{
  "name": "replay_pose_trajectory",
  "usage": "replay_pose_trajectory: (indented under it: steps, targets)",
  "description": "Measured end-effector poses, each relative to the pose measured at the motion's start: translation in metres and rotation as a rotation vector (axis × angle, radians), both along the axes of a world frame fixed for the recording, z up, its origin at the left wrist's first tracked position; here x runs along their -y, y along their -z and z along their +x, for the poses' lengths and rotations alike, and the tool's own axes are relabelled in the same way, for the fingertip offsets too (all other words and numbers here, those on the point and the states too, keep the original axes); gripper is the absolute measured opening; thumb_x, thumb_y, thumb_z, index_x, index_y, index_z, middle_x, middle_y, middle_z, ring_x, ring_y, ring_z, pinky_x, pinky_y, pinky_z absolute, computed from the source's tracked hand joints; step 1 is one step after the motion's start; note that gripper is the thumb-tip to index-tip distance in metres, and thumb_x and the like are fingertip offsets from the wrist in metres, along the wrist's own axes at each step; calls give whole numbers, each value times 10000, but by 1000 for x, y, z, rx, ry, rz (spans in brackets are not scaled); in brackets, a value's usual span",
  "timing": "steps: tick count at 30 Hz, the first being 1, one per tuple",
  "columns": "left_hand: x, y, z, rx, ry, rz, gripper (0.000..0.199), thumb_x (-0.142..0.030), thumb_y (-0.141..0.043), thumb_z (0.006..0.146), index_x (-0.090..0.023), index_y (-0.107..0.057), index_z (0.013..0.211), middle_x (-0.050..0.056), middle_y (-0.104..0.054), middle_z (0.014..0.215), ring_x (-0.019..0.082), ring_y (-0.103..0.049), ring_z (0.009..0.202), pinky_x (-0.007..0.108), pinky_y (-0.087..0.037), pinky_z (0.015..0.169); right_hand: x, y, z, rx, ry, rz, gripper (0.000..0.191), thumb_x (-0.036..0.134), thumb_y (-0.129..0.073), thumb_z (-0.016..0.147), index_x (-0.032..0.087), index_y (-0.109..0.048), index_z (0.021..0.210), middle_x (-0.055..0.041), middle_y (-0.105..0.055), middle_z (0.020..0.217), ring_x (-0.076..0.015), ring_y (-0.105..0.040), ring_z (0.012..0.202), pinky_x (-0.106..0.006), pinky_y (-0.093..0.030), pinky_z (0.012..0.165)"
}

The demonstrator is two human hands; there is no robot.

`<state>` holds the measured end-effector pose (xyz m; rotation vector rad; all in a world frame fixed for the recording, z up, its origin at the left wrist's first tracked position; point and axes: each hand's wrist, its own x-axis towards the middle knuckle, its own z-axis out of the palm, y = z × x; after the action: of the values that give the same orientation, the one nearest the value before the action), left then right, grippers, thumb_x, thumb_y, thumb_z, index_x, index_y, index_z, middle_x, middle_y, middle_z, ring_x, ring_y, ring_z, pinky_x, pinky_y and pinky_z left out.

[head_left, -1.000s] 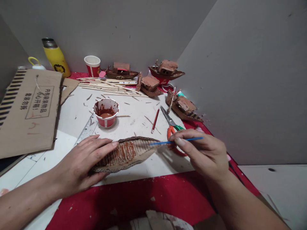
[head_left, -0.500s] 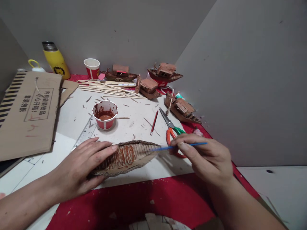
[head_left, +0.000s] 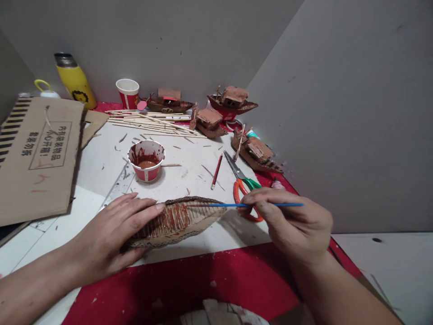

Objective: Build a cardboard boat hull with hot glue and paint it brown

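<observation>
My left hand point(head_left: 125, 230) is closed around the left end of a cardboard boat hull point(head_left: 199, 220), thumb below and fingers over the top. Wet red-brown paint covers part of its ribbed inside; the right end is bare cardboard. In my right hand point(head_left: 294, 221) a thin blue paintbrush point(head_left: 233, 205) is pinched between thumb and fingers. Its tip lies against the ribbed inside near the upper edge. Behind the hull stands a paper cup of brown paint point(head_left: 147, 174), with splashes on its inner wall.
Scissors point(head_left: 239, 178) and a red pencil point(head_left: 217, 171) lie beyond my right hand. Several brown model boats point(head_left: 209, 121) stand at the back, near thin wooden sticks point(head_left: 149, 122), a paper cup point(head_left: 127, 97) and a yellow bottle point(head_left: 76, 83). A cardboard sheet point(head_left: 40, 180) lies left.
The brush tip has moved left along the hull's inside, and the brush now lies more level. My right hand has shifted slightly right. My left hand keeps its hold.
</observation>
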<state>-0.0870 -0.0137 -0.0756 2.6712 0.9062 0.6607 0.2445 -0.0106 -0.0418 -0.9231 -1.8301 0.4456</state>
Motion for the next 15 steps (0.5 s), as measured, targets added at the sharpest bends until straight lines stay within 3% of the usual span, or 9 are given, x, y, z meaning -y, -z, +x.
replay_pose_trajectory:
  steps: [9, 15]
  targets:
    - [0, -1, 1, -5, -10, -1, 656, -156, -528, 861, -254, -268, 1455, 123, -547, 1365, 275, -485, 1288, 526, -347, 1109, 1, 3, 3, 70, -46, 31, 301, 50, -612, 843, 270, -677, 1038, -25, -734, 826, -177, -690, 705, -316, -590, 640]
    - [-1, -1, 1, 13, -3, -5, 640, -153, -530, 865, -242, -285, 1449, 120, -550, 1359, 264, -496, 1272, 509, -335, 1115, 2, -4, 4, 126, -51, 54, 275, 46, -598, 831, 257, -661, 995, -22, -723, 785, -184, -691, 692, -311, -574, 616]
